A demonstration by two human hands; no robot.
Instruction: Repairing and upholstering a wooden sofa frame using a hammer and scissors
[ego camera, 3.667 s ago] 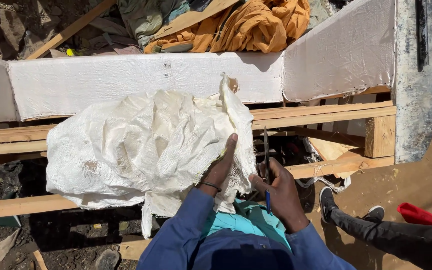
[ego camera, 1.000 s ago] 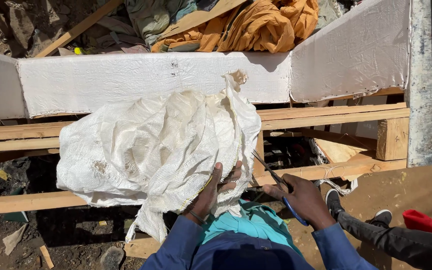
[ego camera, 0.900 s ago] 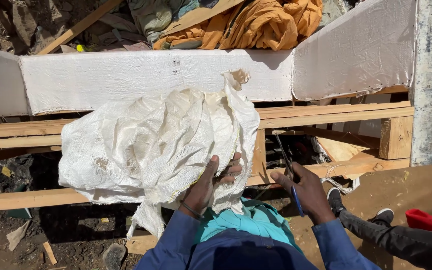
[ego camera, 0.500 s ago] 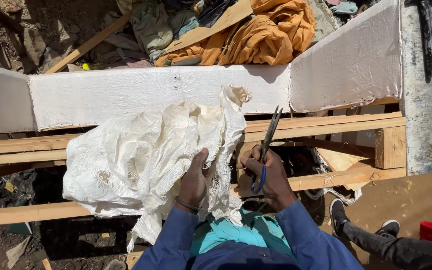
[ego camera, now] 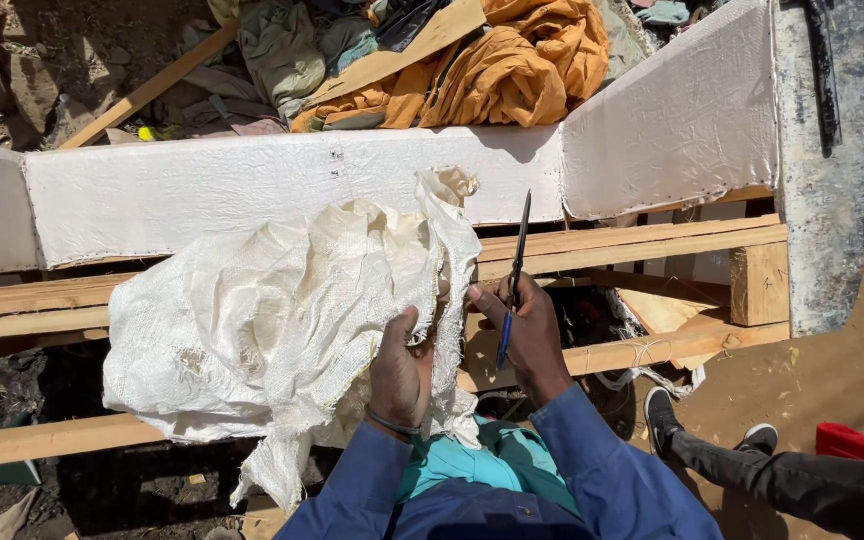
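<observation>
1. the left hand point(ego camera: 402, 372) has its fingers clenched into a fold of the white woven sack point(ego camera: 282, 310), which lies crumpled over the wooden frame rails point(ego camera: 642, 245).
2. the right hand point(ego camera: 524, 330) grips a pair of scissors point(ego camera: 514, 275) with blue handles, blades together and pointing up just beside the sack's raised edge.
3. behind stands a white padded panel point(ego camera: 232, 185), with orange cloth point(ego camera: 512, 70) heaped beyond it.
4. at lower right lie another person's dark-trousered leg and shoe point(ego camera: 664, 420).
</observation>
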